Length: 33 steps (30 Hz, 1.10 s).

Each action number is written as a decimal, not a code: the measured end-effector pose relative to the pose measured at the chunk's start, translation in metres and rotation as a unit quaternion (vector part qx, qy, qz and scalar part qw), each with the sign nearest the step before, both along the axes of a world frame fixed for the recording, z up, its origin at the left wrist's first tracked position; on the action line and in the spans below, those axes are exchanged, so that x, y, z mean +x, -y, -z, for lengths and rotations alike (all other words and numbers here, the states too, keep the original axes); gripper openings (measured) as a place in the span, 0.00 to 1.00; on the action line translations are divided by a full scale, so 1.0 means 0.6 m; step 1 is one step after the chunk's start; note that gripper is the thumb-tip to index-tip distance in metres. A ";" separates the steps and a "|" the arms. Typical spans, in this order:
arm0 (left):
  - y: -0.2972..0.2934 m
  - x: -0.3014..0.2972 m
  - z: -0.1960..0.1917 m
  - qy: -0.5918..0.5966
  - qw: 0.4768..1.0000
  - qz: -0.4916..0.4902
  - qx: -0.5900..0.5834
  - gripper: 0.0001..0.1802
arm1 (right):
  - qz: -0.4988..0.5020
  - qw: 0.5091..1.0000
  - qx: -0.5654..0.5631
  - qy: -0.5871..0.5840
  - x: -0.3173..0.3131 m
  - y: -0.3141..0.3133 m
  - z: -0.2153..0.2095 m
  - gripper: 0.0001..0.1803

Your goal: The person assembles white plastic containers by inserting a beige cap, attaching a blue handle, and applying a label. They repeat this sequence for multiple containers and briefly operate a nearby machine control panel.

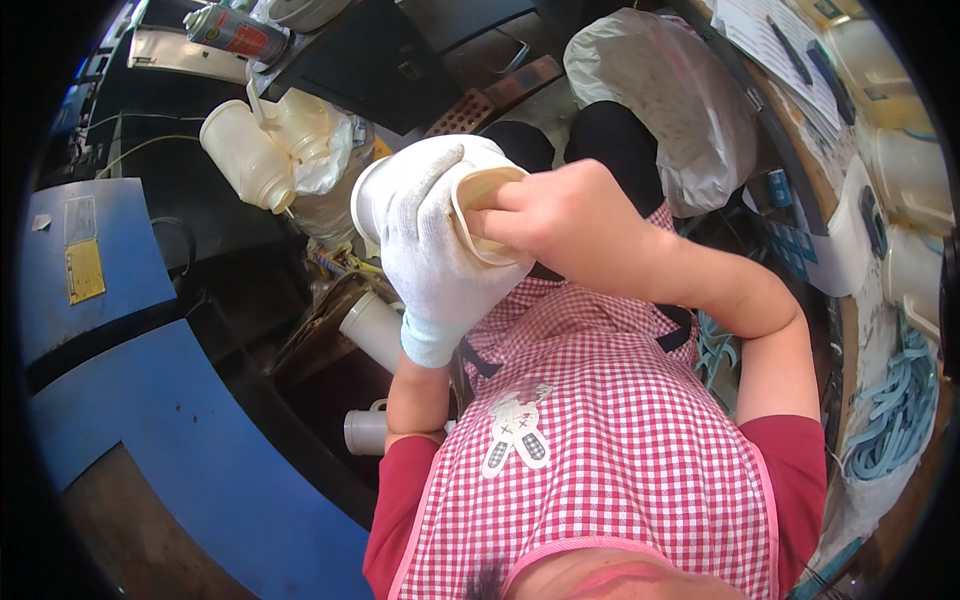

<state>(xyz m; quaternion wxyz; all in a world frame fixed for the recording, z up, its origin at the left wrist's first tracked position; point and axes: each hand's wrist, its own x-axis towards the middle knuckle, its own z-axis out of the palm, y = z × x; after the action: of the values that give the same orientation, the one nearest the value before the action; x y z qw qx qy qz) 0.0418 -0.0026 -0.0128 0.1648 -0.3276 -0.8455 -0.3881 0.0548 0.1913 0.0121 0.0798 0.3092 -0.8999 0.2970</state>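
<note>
Before checked apron: gloved left hand grips cream container; right hand reaches inside mouth, grip unclear.

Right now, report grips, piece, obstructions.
White-gloved left grip clasps cream, hollow plastic vessel. Bare right grip partly inside it, fingertips hidden. No obstruction visible.

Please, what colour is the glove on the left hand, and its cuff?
The glove is white, its cuff pale blue-green; best seen in the head view.
</note>
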 end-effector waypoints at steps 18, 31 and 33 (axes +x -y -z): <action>-0.049 -0.043 -0.191 0.286 0.915 0.059 0.279 0.31 | 0.498 0.861 0.077 -0.066 -0.034 -0.614 0.022 0.19; -0.126 -0.308 -0.072 0.213 0.960 0.091 -0.157 0.24 | 0.550 0.833 0.040 -0.054 -0.172 -0.586 0.106 0.20; -0.189 -0.334 -0.061 0.198 0.912 0.028 -0.358 0.23 | 0.555 0.828 0.051 -0.058 -0.169 -0.585 0.108 0.20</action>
<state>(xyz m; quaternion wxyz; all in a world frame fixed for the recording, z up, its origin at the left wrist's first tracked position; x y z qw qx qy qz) -0.1586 0.1109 0.0236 -0.1453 -0.3046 -0.9336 -0.1204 -0.0467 0.5426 -0.0527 0.2675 -0.2221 -0.9274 0.1382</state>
